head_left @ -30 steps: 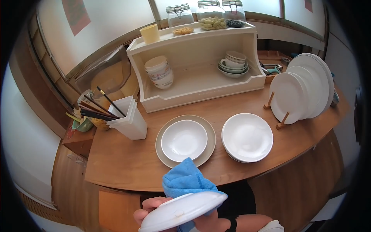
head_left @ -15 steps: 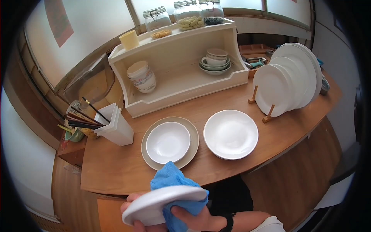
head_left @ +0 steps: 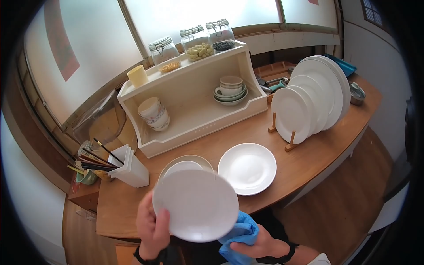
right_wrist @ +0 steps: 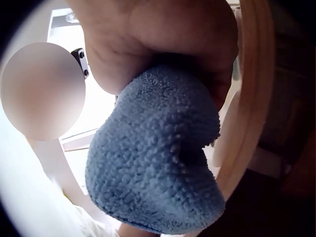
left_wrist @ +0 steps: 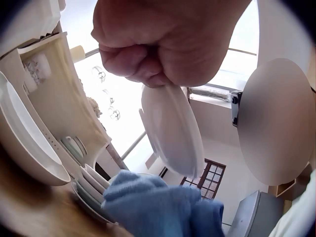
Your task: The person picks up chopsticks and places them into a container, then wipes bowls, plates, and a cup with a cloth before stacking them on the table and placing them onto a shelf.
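Observation:
My left hand grips a white plate at its left edge, thumb on the face turned toward the head camera. In the left wrist view the plate hangs from curled fingers. A blue cloth is bunched in my right hand, beside the plate's lower right rim. The right wrist view is mostly this fuzzy cloth. Behind the held plate, a beige-rimmed plate with a white bowl on it is partly covered. Right of these lies another white dish.
Several white plates stand in a wooden rack at the right. A cream shelf with stacked bowls and cups stands behind, glass jars on top. A white chopstick holder is at the left.
The held plate has turned from nearly edge-on to broad face toward the head camera and come up over the table. My right hand and the cloth have shifted right, to the plate's lower edge.

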Motion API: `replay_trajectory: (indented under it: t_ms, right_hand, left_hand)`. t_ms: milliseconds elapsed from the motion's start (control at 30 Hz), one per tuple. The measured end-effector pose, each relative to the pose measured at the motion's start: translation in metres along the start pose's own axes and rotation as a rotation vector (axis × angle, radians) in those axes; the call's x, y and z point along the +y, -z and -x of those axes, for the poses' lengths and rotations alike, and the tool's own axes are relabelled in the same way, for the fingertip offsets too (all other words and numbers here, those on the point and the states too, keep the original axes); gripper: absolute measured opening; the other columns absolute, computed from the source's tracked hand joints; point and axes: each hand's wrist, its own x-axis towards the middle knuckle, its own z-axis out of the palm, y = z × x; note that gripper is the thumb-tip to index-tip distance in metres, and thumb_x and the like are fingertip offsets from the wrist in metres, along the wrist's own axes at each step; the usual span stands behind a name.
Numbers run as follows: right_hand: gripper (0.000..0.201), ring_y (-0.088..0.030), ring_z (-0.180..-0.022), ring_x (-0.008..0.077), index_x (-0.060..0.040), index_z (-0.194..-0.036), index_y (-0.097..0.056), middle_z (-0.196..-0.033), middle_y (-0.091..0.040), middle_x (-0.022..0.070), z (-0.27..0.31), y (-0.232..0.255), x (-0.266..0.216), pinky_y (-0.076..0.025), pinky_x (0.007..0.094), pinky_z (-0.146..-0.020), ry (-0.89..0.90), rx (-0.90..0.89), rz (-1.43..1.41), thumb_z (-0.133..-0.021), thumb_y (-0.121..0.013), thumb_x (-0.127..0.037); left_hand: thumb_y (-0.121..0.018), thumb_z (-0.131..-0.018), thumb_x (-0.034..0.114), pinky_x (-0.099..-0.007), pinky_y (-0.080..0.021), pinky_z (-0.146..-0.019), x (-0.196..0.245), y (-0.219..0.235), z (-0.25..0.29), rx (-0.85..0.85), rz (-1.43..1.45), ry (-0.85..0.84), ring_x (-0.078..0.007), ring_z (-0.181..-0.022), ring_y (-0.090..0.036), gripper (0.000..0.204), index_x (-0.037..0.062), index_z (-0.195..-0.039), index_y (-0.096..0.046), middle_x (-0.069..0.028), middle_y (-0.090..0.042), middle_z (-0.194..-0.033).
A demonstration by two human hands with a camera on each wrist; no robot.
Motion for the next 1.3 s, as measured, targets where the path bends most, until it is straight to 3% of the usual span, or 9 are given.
replay_trajectory:
  t_ms: [133,200,300,567,633,1167,1233,1267,1300]
  right_hand:
    - [0.056,-0.062,-0.101,0.0181,0.0003,-0.131,-0.046,-0.113,-0.065,0.0108,0.026,0.020,0.012,-0.048,0.0312,-0.090,-0.177,-0.048,0.151,-0.086,-0.071,-0.021]
    - [0.055,-0.062,-0.101,0.0179,-0.0004,-0.130,-0.046,-0.112,-0.065,0.0102,0.037,0.022,0.005,-0.048,0.0305,-0.090,-0.226,0.025,0.237,-0.085,-0.072,-0.021]
    - [0.050,-0.060,-0.104,0.0187,-0.0015,-0.128,-0.049,-0.115,-0.063,0.0102,0.049,0.033,0.011,-0.046,0.0319,-0.091,-0.168,0.005,0.288,-0.084,-0.070,-0.016]
    - [0.041,-0.061,-0.105,0.0256,-0.0021,-0.119,-0.058,-0.118,-0.062,0.0140,0.053,0.028,-0.001,-0.046,0.0336,-0.091,-0.165,-0.009,0.196,-0.081,-0.068,-0.009]
    - [0.041,-0.061,-0.105,0.0261,-0.0028,-0.119,-0.058,-0.119,-0.062,0.0139,0.053,0.026,-0.001,-0.047,0.0338,-0.091,-0.152,-0.020,0.196,-0.081,-0.068,-0.010]
    - [0.039,-0.062,-0.102,0.0315,-0.0048,-0.116,-0.061,-0.117,-0.063,0.0146,0.049,0.019,-0.003,-0.049,0.0354,-0.087,-0.151,-0.048,0.198,-0.079,-0.069,-0.011]
    - [0.040,-0.062,-0.103,0.0317,-0.0040,-0.117,-0.060,-0.118,-0.062,0.0155,0.050,0.020,0.001,-0.049,0.0352,-0.088,-0.150,-0.084,0.249,-0.079,-0.069,-0.011]
    - [0.040,-0.062,-0.104,0.0319,-0.0031,-0.117,-0.060,-0.119,-0.062,0.0163,0.051,0.021,0.003,-0.048,0.0350,-0.088,-0.144,-0.108,0.296,-0.079,-0.069,-0.011]
    - [0.040,-0.062,-0.104,0.0319,-0.0031,-0.117,-0.060,-0.119,-0.062,0.0163,0.051,0.020,0.002,-0.048,0.0350,-0.088,-0.144,-0.148,0.295,-0.079,-0.069,-0.011]
  left_hand:
    - [-0.048,-0.094,0.004,-0.0227,-0.051,-0.071,-0.005,-0.025,-0.058,0.012,0.294,0.149,-0.0124,-0.089,-0.063,0.044,-0.0081,-0.135,-0.035,-0.0171,-0.061,-0.113]
    - [-0.050,-0.094,0.006,-0.0206,-0.048,-0.064,-0.018,-0.038,-0.079,-0.119,0.428,0.223,-0.0086,-0.078,-0.061,0.043,-0.0064,-0.133,-0.038,-0.0120,-0.064,-0.102]
    - [-0.053,-0.094,0.009,-0.0197,-0.044,-0.058,-0.035,-0.060,-0.096,-0.320,0.330,0.356,-0.0060,-0.069,-0.058,0.041,-0.0050,-0.131,-0.041,-0.0060,-0.065,-0.088]
    - [-0.054,-0.094,0.011,-0.0190,-0.037,-0.052,-0.039,-0.101,-0.101,-0.377,0.117,0.333,-0.0028,-0.058,-0.049,0.038,-0.0024,-0.128,-0.046,0.0004,-0.060,-0.076]
    - [-0.053,-0.094,0.012,-0.0220,-0.044,-0.059,-0.043,-0.100,-0.100,-0.389,0.056,0.312,-0.0075,-0.067,-0.058,0.037,-0.0059,-0.125,-0.047,-0.0061,-0.065,-0.081]
    - [-0.056,-0.094,0.015,-0.0232,-0.044,-0.059,-0.051,-0.102,-0.094,-0.459,-0.089,0.311,-0.0077,-0.067,-0.057,0.040,-0.0045,-0.127,-0.047,-0.0050,-0.064,-0.079]
    - [-0.055,-0.091,0.023,-0.0365,-0.050,-0.075,-0.052,-0.102,-0.095,-0.525,-0.261,0.243,-0.0305,-0.082,-0.066,0.044,-0.0062,-0.124,-0.050,-0.0216,-0.067,-0.091]
    - [-0.055,-0.091,0.023,-0.0365,-0.050,-0.075,-0.052,-0.102,-0.094,-0.494,-0.263,0.257,-0.0305,-0.082,-0.066,0.044,-0.0062,-0.124,-0.050,-0.0216,-0.067,-0.091]
    - [-0.056,-0.092,0.024,-0.0329,-0.049,-0.069,-0.053,-0.103,-0.094,-0.502,-0.275,0.224,-0.0235,-0.075,-0.064,0.045,-0.0054,-0.126,-0.048,-0.0164,-0.066,-0.085]
